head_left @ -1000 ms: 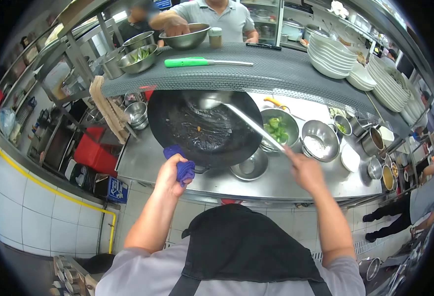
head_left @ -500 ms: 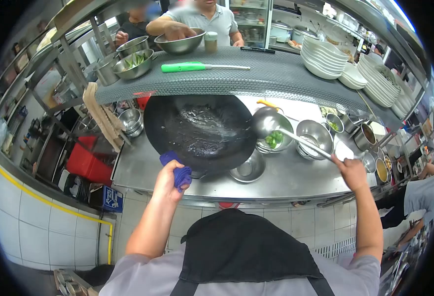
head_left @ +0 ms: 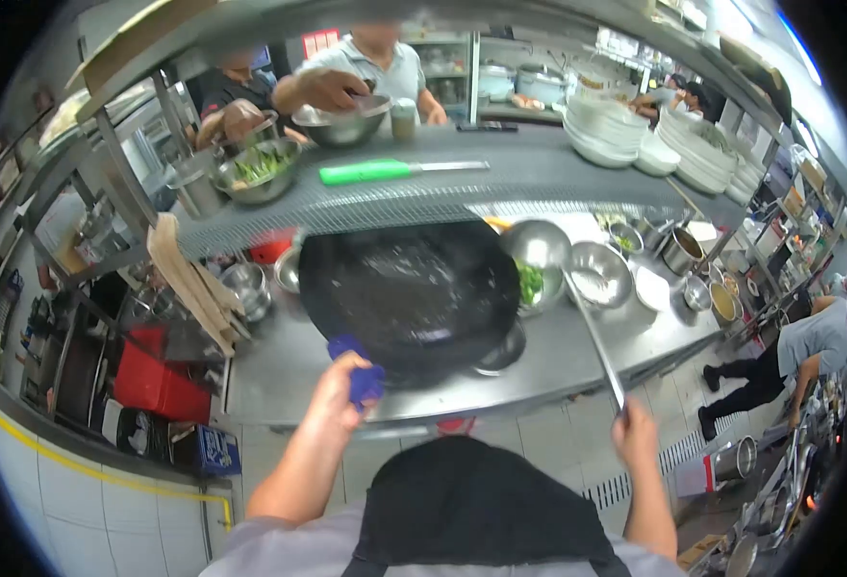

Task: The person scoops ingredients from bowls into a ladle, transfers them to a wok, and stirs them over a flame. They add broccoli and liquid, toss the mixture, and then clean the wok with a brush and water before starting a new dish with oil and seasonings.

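Observation:
My left hand (head_left: 338, 387) is closed around a bunched purple cloth (head_left: 366, 384) at the near left rim of a large black wok (head_left: 394, 303). The wok's inside is dark and wet-looking, with shiny streaks. My right hand (head_left: 635, 431) grips the end of a long-handled steel ladle (head_left: 596, 344). Its round head lies over a bowl of chopped green pieces (head_left: 531, 285), just right of the wok. Beside that, another steel bowl (head_left: 600, 277) stands on the counter. Part of a round dish (head_left: 502, 352) peeks out from under the wok's right side.
On the shelf above the wok lie a green-handled knife (head_left: 367, 171) and stacked white plates (head_left: 603, 135). Two people stand behind it, their hands at steel bowls (head_left: 258, 173). A beige towel (head_left: 185, 284) hangs at left. At right a person (head_left: 808, 346) bends over.
The wok has shifted right over the small steel bowl in front. My right hand has drawn in toward me, turning the ladle handle steeper. Across the shelf, one person's hand has risen from a bowl.

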The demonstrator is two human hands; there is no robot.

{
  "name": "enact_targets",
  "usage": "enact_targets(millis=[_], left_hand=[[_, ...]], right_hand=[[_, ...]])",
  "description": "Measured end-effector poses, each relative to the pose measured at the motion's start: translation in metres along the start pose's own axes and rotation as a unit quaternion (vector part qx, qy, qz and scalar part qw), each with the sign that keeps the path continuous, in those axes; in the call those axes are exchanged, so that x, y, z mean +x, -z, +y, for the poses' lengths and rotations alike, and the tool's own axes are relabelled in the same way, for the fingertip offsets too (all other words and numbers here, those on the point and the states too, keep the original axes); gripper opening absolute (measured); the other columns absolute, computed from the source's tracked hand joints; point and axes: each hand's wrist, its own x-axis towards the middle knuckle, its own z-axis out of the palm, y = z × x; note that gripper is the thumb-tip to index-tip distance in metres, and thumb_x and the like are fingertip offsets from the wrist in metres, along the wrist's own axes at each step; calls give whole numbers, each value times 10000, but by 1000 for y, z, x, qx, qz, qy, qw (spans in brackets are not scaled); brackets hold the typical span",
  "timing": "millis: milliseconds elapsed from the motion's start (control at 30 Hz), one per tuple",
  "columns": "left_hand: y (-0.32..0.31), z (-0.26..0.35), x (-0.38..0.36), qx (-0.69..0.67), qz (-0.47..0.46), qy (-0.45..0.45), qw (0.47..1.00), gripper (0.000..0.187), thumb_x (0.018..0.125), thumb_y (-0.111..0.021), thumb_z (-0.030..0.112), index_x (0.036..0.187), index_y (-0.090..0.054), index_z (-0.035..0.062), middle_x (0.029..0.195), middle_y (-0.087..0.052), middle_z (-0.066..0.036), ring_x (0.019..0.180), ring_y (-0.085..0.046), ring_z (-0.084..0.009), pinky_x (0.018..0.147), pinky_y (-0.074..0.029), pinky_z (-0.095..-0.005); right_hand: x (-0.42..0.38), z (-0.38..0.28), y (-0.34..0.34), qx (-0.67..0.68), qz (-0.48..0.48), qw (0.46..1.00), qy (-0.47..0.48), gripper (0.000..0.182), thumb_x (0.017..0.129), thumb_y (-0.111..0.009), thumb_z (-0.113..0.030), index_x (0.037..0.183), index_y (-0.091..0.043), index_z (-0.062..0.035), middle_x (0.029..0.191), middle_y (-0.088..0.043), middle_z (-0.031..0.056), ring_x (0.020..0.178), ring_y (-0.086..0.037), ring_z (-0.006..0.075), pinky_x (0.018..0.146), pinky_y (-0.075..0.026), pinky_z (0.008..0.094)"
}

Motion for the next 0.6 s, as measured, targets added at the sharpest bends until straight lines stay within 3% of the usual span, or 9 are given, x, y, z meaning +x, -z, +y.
enact_targets(millis=[67, 100, 167, 233, 267, 300, 533, 600], left_hand=[[9, 2, 0, 9, -56, 46, 997, 155, 705, -588, 153, 815, -504, 84, 617, -530, -49, 409, -476, -169, 315, -336, -271], [13, 5, -2, 14, -87, 69, 994, 144, 712, -588, 154, 805, -511, 76, 607, -526, -47, 406, -480, -166, 316, -351, -269], [27, 7, -1, 45, -127, 134, 982, 142, 736, -583, 158, 812, -529, 50, 643, -571, -65, 405, -505, -173, 325, -392, -269], [40, 3, -3, 77, -165, 149, 972, 129, 747, -586, 133, 828, -551, 39, 695, -593, -81, 480, -557, -184, 388, -439, -285], [42, 6, -6, 104, -166, 149, 969, 117, 755, -586, 121, 830, -563, 34, 711, -596, -86, 517, -576, -189, 424, -458, -296], [50, 9, -2, 130, -214, 166, 954, 123, 746, -589, 112, 838, -555, 37, 720, -596, -84, 538, -585, -184, 434, -472, -293], [63, -30, -8, 243, -360, 293, 852, 139, 745, -592, 113, 863, -573, 42, 739, -606, -66, 577, -605, -161, 470, -501, -287], [55, -46, -19, 277, -365, 312, 832, 146, 745, -595, 131, 861, -582, 43, 731, -609, -57, 567, -603, -157, 456, -486, -274]], right_hand=[[-51, -24, -36, 41, -1, 997, -61, 214, 732, -581, -60, 938, -538, -23, 688, -585, 203, 664, -587, 400, 591, -466, 476], [-76, -39, -54, 31, -36, 989, -138, 138, 749, -609, -95, 809, -515, -12, 670, -574, 204, 610, -573, 385, 572, -458, 453], [-125, -64, -94, 147, -58, 957, -243, 235, 765, -647, -143, 699, -475, 2, 628, -560, 195, 548, -543, 354, 546, -440, 426], [-171, -102, -110, 119, -14, 931, -343, 306, 770, -676, -173, 654, -459, 9, 580, -544, 163, 524, -532, 287, 526, -422, 407], [-184, -138, -96, 162, 5, 910, -380, 304, 763, -680, -159, 649, -457, 13, 556, -529, 134, 524, -532, 242, 516, -410, 409], [-221, -134, -114, 161, 9, 894, -417, 277, 757, -674, -140, 660, -467, 15, 558, -525, 119, 544, -544, 211, 521, -413, 399], [-382, -245, -107, 89, 110, 781, -608, 261, 756, -670, -134, 667, -476, 15, 562, -526, 118, 546, -541, 210, 525, -416, 395], [-410, -279, -100, 70, 132, 750, -644, 256, 756, -669, -133, 669, -479, 15, 563, -527, 117, 546, -540, 209, 526, -417, 394]])
